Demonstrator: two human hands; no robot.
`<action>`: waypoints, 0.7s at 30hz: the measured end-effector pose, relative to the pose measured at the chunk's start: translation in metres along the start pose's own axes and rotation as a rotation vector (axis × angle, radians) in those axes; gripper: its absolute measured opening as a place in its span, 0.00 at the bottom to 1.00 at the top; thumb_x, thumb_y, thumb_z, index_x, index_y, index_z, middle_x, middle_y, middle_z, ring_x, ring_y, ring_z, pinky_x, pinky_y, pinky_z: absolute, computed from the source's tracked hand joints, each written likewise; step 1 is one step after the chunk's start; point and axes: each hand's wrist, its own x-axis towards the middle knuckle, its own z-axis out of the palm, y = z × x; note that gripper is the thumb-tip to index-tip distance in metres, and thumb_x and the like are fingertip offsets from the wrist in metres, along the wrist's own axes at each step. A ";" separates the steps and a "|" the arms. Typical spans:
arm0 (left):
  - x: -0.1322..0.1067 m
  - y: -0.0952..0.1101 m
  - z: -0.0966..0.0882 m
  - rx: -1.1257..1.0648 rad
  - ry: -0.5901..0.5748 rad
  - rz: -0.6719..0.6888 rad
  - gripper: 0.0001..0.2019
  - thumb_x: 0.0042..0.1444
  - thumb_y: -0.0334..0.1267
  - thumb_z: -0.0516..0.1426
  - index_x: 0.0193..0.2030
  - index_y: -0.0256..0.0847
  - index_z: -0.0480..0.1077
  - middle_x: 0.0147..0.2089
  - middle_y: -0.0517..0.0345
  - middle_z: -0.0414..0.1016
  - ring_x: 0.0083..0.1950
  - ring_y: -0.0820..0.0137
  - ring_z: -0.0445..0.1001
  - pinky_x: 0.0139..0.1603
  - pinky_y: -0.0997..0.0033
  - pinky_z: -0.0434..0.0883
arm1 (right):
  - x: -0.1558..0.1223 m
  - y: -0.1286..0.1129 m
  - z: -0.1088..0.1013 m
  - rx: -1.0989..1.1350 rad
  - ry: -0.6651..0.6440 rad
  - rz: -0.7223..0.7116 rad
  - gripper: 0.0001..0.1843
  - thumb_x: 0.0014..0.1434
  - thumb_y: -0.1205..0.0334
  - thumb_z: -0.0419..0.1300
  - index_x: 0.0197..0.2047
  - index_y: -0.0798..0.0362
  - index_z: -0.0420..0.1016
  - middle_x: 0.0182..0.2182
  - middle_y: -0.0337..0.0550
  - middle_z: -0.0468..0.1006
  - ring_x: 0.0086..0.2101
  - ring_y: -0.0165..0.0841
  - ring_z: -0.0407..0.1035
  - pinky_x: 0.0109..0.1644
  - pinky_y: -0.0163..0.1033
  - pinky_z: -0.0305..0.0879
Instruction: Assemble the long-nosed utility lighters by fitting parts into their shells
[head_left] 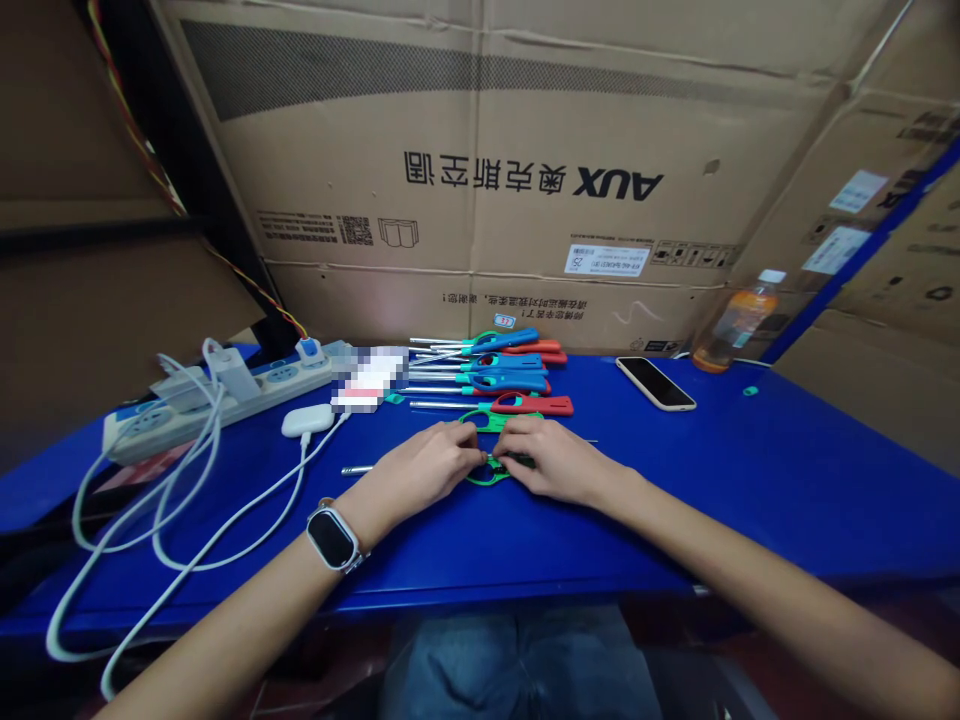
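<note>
On the blue table, a green long-necked gas lighter (489, 476) lies between my two hands, and its metal tube (356, 470) sticks out to the left beneath my left wrist. My left hand (431, 460) is closed, with fingertips pinched at the middle of this lighter. From the other side my right hand (551, 460) is closed on its body, fingers bent and thumb tucked in. My fingers hide much of the lighter. Just beyond them lies another green part (480, 420), partly covered. A thin rod (589, 441) shows past my right hand.
Several blue and red lighters (517, 382) lie in a row behind my hands. A power strip (247, 395) with white cables (217, 560) occupies the left. A phone (656, 384) and a bottle (739, 320) stand right, before a cardboard wall (465, 120).
</note>
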 end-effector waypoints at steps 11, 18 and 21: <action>0.000 0.002 -0.002 0.016 -0.006 0.000 0.10 0.66 0.33 0.53 0.43 0.41 0.77 0.41 0.54 0.73 0.39 0.66 0.73 0.40 0.68 0.68 | -0.007 -0.007 -0.007 -0.117 -0.041 -0.030 0.12 0.65 0.65 0.55 0.41 0.55 0.80 0.39 0.48 0.76 0.41 0.37 0.71 0.49 0.43 0.66; -0.001 0.001 0.000 0.018 0.023 0.010 0.10 0.67 0.32 0.51 0.42 0.40 0.75 0.42 0.54 0.74 0.39 0.67 0.73 0.42 0.67 0.68 | -0.007 -0.012 -0.008 -0.092 -0.047 -0.004 0.12 0.65 0.65 0.55 0.38 0.56 0.80 0.39 0.49 0.76 0.42 0.38 0.70 0.50 0.44 0.65; -0.002 0.002 0.000 -0.041 0.020 -0.021 0.11 0.67 0.32 0.51 0.44 0.41 0.75 0.43 0.54 0.73 0.40 0.67 0.73 0.42 0.68 0.69 | -0.007 -0.010 -0.006 -0.059 -0.035 0.023 0.12 0.66 0.64 0.54 0.40 0.55 0.80 0.40 0.49 0.77 0.42 0.38 0.70 0.50 0.44 0.65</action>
